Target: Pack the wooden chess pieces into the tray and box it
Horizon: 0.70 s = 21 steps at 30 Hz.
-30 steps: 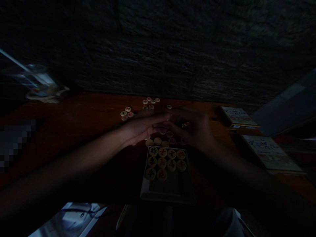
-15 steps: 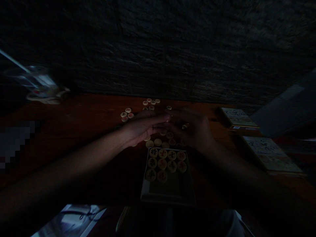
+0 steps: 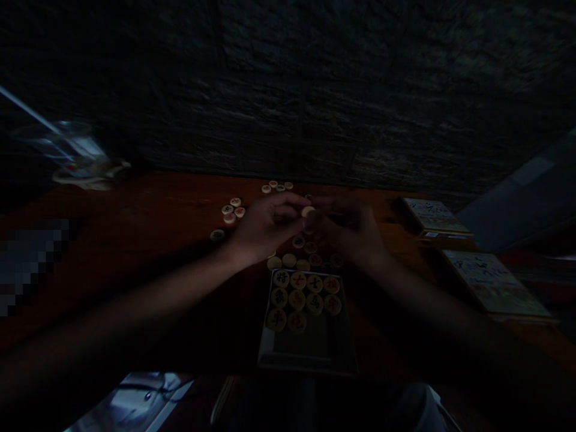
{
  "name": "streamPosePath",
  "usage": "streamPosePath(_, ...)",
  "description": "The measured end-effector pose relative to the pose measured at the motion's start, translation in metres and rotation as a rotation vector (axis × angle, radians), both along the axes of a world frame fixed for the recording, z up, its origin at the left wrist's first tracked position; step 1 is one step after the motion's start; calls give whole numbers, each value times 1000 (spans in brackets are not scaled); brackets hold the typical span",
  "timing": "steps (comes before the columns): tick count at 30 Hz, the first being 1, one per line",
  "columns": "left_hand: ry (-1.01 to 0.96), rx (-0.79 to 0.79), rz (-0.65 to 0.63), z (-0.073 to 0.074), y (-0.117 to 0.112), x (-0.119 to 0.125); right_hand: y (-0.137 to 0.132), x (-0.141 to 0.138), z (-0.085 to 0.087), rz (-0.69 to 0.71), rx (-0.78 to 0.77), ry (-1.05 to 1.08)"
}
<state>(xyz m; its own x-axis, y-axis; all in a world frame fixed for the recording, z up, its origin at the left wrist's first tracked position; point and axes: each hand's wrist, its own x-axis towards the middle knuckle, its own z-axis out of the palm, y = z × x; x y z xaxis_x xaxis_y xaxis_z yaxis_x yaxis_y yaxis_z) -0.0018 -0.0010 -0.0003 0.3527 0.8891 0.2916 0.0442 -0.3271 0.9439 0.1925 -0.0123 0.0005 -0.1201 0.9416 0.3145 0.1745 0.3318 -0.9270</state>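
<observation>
A pale round Chinese chess piece (image 3: 308,211) is held up between my two hands over the table. My left hand (image 3: 261,228) is closed, with thumb and fingertips on the piece's left side. From the right, my right hand (image 3: 353,231) pinches at the same piece; its fingers are dim and partly blurred. Below them, an open box (image 3: 310,359) holds rows of round pieces with red and black characters, and its near right part shows bare bottom. Several loose pieces (image 3: 289,260) lie just beyond the box, some partly hidden by my hands.
More loose pieces (image 3: 228,210) are left of my hands, and others (image 3: 273,185) sit near the dark stone wall (image 3: 288,96). Two flat printed boxes (image 3: 435,215) (image 3: 495,282) lie at the right. A clear cup with a straw (image 3: 81,150) stands far left.
My hands have drawn up and closed from a flatter, overlapping pose, and a piece now shows between the fingertips. A loose piece at the left has come into sight. The boxed pieces look the same.
</observation>
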Motion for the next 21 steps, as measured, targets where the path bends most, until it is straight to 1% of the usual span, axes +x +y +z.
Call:
streamPosePath(4, 19, 12, 8, 3, -5, 2, -2, -2, 2, 21, -116, 119)
streamPosePath(8, 14, 19, 1, 5, -6, 2, -1, -1, 2, 43, -140, 144)
streamPosePath(10, 11, -7, 1, 4, -5, 2, -1, -2, 3, 62, -149, 155)
streamPosePath(12, -7, -32, -2, 3, -4, 1, -1, -2, 4, 80, -176, 188)
streamPosePath(15, -33, -30, -1, 2, -3, 0, -2, -3, 6, 89, -226, 257)
streamPosePath(18, -45, -6, -13, 3, -4, 0, -2, -2, 5, 85, -229, 285)
streamPosePath(21, -34, 23, -29, 3, -6, 1, -1, -1, 3, 78, -198, 240)
